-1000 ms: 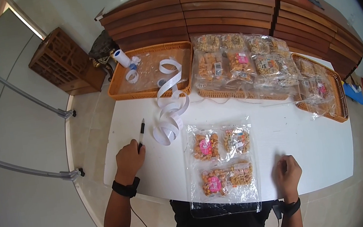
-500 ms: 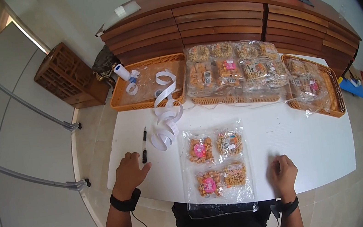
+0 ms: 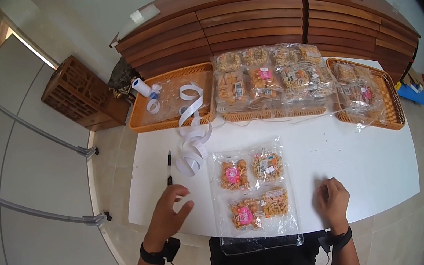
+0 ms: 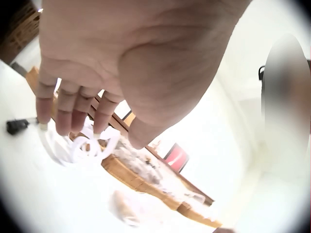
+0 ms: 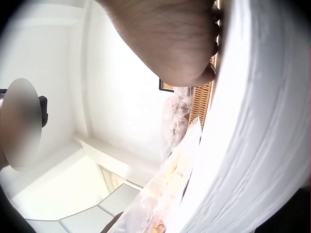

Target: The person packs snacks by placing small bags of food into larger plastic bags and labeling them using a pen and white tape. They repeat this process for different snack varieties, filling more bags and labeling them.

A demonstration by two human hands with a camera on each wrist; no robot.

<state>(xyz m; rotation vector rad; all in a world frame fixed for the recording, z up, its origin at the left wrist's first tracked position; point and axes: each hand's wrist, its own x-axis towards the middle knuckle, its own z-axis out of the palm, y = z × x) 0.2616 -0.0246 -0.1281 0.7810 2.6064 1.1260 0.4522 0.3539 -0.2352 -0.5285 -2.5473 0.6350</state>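
A large clear plastic bag (image 3: 285,228) lies flat at the near edge of the table, overhanging it. Several small packs of crunchy snacks (image 3: 235,175) are inside it, two with pink labels. To the left of the bag, my left hand (image 3: 169,214) is raised with nothing in it. Its fingers look nearly straight in the left wrist view, the thumb apart. Just beyond those fingers lies a black pen (image 3: 169,163). My right hand (image 3: 334,202) rests on the table right of the bag, fingers loosely curled, holding nothing.
A curled white paper strip (image 3: 192,159) trails from a wicker tray (image 3: 138,128) at the back left, where a white roll (image 3: 141,87) stands. More bagged snacks (image 3: 254,86) are piled on a middle tray, with others in a right-hand wicker tray (image 3: 394,101).
My left hand has left the pen, which it was touching, and moved right toward the bag, lifting. The pen stays on the table. My right hand has stayed in place.
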